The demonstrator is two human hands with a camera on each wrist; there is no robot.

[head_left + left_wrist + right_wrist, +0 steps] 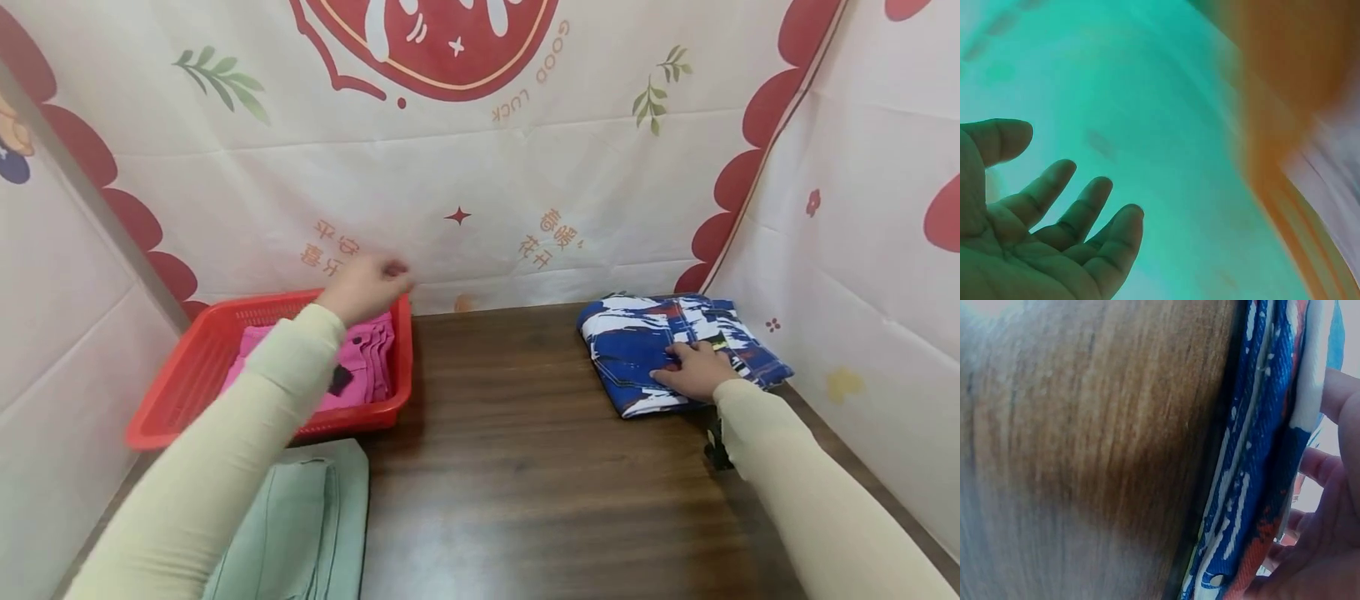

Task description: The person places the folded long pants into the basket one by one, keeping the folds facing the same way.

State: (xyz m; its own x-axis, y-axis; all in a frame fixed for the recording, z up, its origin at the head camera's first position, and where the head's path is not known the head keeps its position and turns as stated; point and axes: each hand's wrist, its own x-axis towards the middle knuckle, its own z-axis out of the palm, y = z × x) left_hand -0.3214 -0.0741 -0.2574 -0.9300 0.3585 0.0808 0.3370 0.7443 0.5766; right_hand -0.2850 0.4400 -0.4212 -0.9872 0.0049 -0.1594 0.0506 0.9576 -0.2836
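Note:
My left hand (365, 287) is over the back edge of a red plastic basket (180, 367), holding nothing. The left wrist view shows its fingers (1124, 240) loosely bent and apart from one another. Inside the basket lies folded pink clothing (371, 354), partly hidden by my left sleeve. On the right of the table, my right hand (697, 371) rests on a folded blue, white and red patterned denim garment (630, 358). Its layered folds show from the side in the right wrist view, with spread fingers (1319, 464) lying against the top.
A folded pale green garment (288, 525) lies at the front left, beside the basket and partly under my left arm. The brown wooden table (517, 467) runs between the garments. Printed white cloth (487, 183) hangs along the back and both sides.

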